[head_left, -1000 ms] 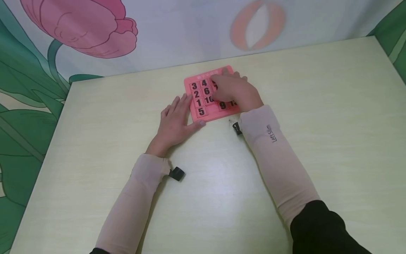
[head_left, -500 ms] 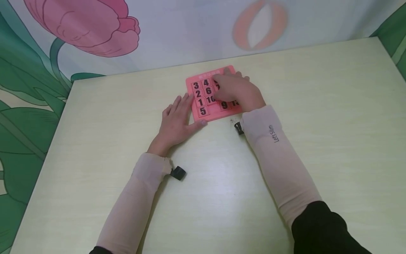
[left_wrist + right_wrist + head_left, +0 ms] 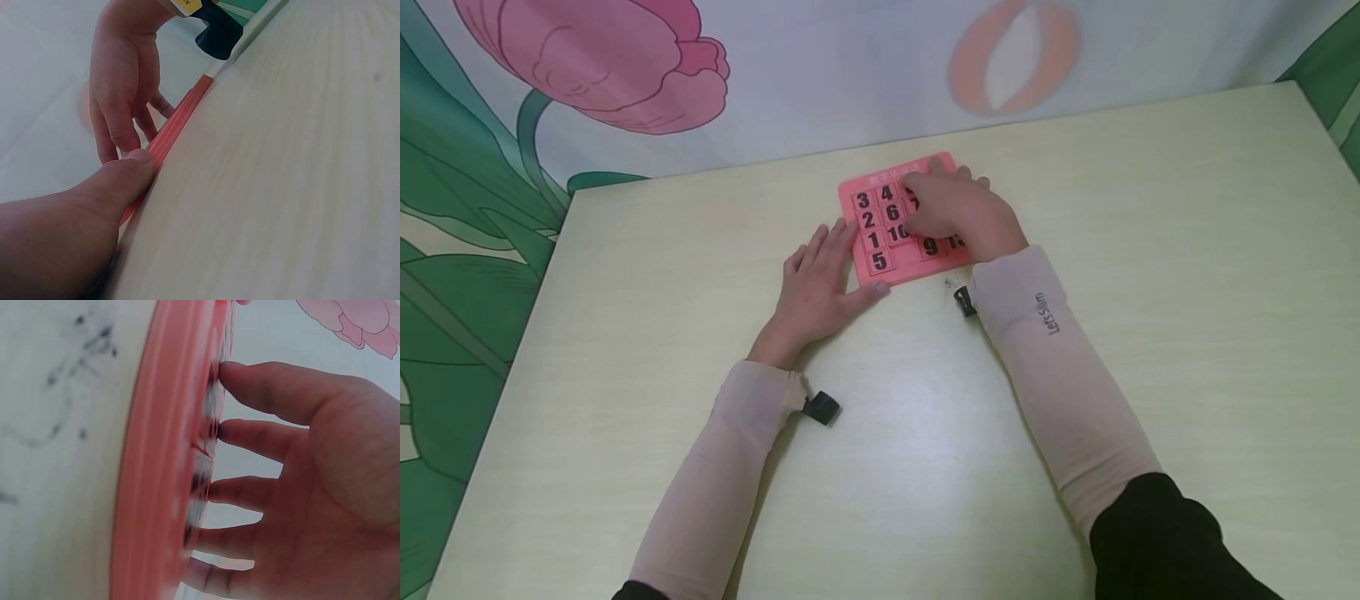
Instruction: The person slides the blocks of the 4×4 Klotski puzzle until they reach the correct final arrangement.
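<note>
Pink number board (image 3: pixel 904 262), one, lying flat and slightly turned on the far middle of the pale table (image 3: pixel 917 433); I log its far right corner as near the table's far edge, with tabletop stretching well to left, right and near side. Number tiles (image 3: pixel 892 213), black figures; from the head view I read 3, 4, 2, 6, 1, 10, 5 and 9; others lie partly under a hand, and pink board shows between 5 and 9.

Left hand (image 3: pixel 820 292), one; fingers extended along the board's left edge, thumb laid out to its near left corner; the left wrist view gives me the thumb touching the rim, nothing grasped. Right hand (image 3: pixel 961 215), one, over the upper right of the board; the right wrist view gives me fingers spread, fairly straight, tips on the tiled face, nothing clasped.

Sleeves (image 3: pixel 1052 367), two, pale, the right one lettered; between them I count the widest stretch of room, running to the near side; more lies beyond the right forearm. Dark marks (image 3: pixel 950 284) on the table, just beside the board's near edge. Backdrop (image 3: pixel 850 75), pale, with pink flower (image 3: pixel 625 67), rising behind the far edge.
</note>
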A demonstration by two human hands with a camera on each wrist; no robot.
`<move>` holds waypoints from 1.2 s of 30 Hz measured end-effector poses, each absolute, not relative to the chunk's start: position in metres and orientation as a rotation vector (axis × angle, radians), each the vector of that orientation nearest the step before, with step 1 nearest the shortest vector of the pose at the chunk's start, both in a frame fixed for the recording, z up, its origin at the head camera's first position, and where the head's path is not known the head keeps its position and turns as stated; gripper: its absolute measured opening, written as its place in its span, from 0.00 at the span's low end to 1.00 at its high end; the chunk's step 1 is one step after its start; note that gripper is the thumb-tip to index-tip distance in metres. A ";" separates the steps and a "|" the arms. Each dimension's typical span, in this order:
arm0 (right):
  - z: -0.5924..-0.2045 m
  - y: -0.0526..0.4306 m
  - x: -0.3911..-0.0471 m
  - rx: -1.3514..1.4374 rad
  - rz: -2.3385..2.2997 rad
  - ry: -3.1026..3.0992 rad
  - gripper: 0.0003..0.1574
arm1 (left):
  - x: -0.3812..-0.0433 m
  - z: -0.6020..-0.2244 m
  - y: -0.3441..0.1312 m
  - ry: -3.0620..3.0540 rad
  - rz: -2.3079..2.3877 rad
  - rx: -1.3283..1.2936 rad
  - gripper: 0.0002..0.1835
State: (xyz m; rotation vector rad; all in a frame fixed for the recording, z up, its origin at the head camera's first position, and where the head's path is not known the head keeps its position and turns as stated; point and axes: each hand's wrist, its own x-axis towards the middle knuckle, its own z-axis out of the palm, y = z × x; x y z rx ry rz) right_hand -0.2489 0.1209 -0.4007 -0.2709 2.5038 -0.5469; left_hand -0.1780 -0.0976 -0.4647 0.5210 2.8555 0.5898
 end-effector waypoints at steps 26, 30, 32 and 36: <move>-0.400 0.122 -0.250 -0.272 -0.572 2.483 0.46 | -0.177 -0.463 -0.096 2.846 0.615 0.518 0.52; -0.399 0.122 -0.250 -0.266 -0.571 2.486 0.46 | -0.177 -0.463 -0.095 2.844 0.610 0.516 0.52; -0.399 0.122 -0.250 -0.267 -0.567 2.489 0.46 | -0.177 -0.463 -0.096 2.846 0.606 0.514 0.52; -0.400 0.122 -0.250 -0.268 -0.561 2.497 0.46 | -0.177 -0.464 -0.097 2.848 0.602 0.511 0.52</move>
